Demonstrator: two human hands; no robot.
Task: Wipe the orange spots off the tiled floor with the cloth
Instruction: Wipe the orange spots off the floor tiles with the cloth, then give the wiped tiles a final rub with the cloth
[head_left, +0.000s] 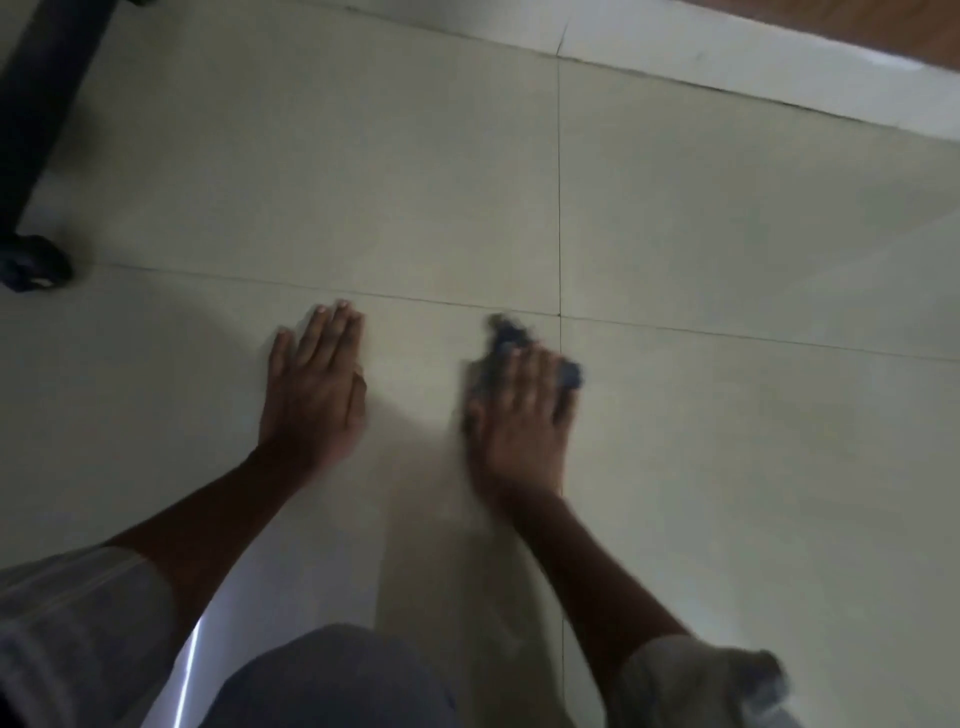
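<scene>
Pale tiled floor (675, 208) w/ dark cloth (511, 338), black caster (31, 265) far left.

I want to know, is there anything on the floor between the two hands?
Only bare tiled floor separates the left hand from the right hand; head view.

Left hand (317, 384) flat on the floor (727, 467), fingers (337, 325) straight, pointing away from the person. Right hand (519, 415) to its right, near, apart from it, lying on the cloth (506, 335), which sticks out ahead of the fingertips. Cloth just left of a tile joint crossing (559, 314). Furniture leg (36, 130) and its foot (34, 262) far left. Skirting (727, 62) runs along the far edge, behind both hands.
</scene>
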